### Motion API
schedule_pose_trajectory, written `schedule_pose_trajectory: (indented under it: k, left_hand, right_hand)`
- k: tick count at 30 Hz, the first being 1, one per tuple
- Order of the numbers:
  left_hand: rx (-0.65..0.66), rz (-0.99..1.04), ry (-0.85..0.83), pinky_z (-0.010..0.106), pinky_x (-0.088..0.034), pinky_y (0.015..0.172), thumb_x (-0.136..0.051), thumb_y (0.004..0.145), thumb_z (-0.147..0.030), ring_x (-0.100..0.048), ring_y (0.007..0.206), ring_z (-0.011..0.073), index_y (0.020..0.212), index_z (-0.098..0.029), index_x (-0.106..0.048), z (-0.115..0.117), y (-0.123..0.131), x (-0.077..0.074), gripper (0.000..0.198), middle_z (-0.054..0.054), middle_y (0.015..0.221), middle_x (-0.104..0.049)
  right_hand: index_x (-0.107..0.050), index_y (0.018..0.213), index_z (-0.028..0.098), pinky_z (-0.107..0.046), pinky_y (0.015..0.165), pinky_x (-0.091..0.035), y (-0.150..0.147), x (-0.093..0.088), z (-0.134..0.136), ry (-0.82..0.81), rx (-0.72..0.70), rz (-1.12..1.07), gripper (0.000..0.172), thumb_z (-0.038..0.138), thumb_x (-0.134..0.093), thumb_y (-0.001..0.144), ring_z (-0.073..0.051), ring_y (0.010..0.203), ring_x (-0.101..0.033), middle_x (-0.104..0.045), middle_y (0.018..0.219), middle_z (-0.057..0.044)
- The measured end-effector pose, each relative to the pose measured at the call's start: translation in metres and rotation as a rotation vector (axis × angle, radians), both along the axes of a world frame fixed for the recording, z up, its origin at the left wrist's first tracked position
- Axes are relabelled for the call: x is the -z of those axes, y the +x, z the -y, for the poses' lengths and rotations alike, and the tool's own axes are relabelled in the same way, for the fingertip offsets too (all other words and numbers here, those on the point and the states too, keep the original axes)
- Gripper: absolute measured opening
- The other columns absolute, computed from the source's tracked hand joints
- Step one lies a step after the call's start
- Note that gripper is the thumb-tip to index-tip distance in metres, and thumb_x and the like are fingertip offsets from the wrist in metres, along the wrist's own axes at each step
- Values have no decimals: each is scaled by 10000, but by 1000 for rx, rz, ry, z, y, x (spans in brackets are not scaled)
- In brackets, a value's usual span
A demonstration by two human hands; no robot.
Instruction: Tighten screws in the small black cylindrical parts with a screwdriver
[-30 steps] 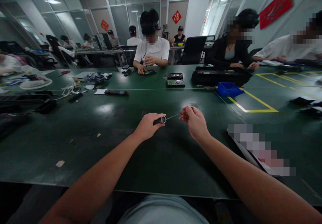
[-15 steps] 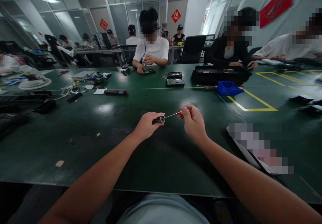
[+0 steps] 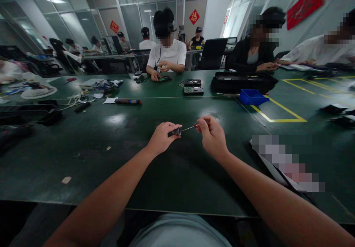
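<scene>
Between the thumb and fingers of my left hand (image 3: 161, 138) is a small dark cylinder (image 3: 176, 131), its round, silvery-rimmed end turned toward the right. My right hand (image 3: 213, 134) is closed around the reddish handle of a thin screwdriver (image 3: 189, 128). The metal shaft points left, and its tip is at the cylinder's open end; how deep it reaches inside I cannot tell. Both hands are held above the green table (image 3: 177, 180), in front of my body.
Opposite me a person (image 3: 166, 56) works on a small device. Hard drives (image 3: 193, 90), a long black housing (image 3: 244, 81) and a blue bin (image 3: 253, 97) stand across the table. A dark pen-like tool (image 3: 128, 101) lies left; a pixelated sheet (image 3: 288, 165) lies right.
My right hand has shifted very slightly left with the screwdriver, and the cylinder's end has turned a little. At the right, a co-worker's hands have come together.
</scene>
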State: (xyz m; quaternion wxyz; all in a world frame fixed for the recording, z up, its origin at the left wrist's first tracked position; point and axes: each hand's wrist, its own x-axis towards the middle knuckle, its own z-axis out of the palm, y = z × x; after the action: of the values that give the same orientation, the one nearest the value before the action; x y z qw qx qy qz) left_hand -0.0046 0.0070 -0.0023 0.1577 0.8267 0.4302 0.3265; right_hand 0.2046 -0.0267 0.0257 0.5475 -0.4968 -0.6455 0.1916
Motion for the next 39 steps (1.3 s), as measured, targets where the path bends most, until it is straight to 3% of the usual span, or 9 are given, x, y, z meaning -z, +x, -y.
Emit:
schedule_pose_trajectory:
  k: [11,39]
  left_hand:
    - [21,164,-83,408,-445,1012,-741,827,-224,-611,1109,214,1247,-264,-657,-1,-1,0,430,49,1193,-682]
    - [3,159,-133,382,-448,950,-746,828,-249,-627,1038,205,1263,-274,-644,-1,-2,3,448,25,1127,-702]
  right_hand:
    - [-575,948,224,-338,711,-513,0,7,-5,-38,-40,-118,202,394,-471,976,-175,731,-660,-693,811,-35]
    - [-585,958,208,-352,718,-518,2,10,-7,-53,-51,-131,206,387,-484,976,-181,741,-663,-688,806,-38]
